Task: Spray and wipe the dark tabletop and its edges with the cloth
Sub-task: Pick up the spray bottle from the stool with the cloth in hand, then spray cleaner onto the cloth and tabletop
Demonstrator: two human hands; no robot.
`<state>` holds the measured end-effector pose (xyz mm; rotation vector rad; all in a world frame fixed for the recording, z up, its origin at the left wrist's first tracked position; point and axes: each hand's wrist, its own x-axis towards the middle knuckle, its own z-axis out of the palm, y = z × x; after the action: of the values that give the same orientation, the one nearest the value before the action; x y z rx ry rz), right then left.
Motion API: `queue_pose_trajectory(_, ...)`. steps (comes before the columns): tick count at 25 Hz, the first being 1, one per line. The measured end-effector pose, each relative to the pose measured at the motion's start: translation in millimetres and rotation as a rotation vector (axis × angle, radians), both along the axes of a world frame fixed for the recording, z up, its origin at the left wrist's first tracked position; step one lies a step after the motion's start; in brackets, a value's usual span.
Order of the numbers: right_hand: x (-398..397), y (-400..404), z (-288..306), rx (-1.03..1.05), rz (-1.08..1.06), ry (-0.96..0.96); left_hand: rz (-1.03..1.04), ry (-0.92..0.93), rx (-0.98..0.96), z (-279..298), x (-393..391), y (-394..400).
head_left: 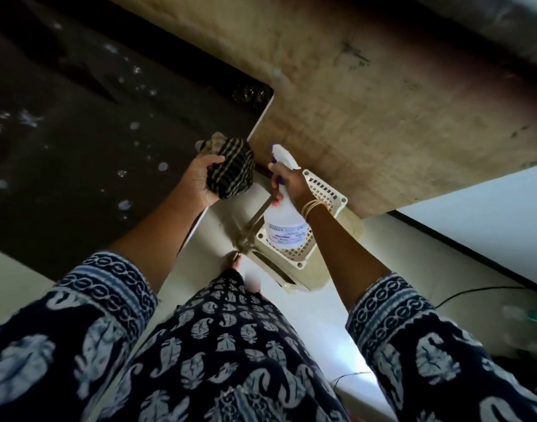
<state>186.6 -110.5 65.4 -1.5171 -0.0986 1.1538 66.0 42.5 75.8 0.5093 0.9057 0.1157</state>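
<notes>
The dark tabletop (78, 123) fills the left of the head view, dotted with white spray droplets, and its pale right edge runs down past my hands. My left hand (197, 181) grips a bunched dark striped cloth (230, 169) at that right edge, near the corner. My right hand (291, 185) holds a clear spray bottle (284, 220) with a white nozzle by its neck, just right of the cloth and off the table, nozzle aimed toward the table.
A cream plastic basket (325, 193) stands on the floor under the bottle, against a stained beige wall (383, 102). A black cable (474, 290) and a blurred bottle lie on the pale floor at the right. My patterned clothing fills the bottom.
</notes>
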Motion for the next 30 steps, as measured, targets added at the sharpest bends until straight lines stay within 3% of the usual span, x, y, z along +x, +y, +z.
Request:
queue_pose_trajectory(6, -13, 10, 63, 0.001, 0.164, -0.010, 0.049, -0.085, 0.075, 20, -31, 15)
queue_pose_trajectory(12, -21, 26, 66, 0.035, 0.378, -0.089, 0.028, -0.092, 0.059, 23, -49, 19)
queue_pose_trajectory(30, -62, 45, 57, 0.026, 0.329, -0.244, 0.034, -0.136, 0.020, 26, -77, 37)
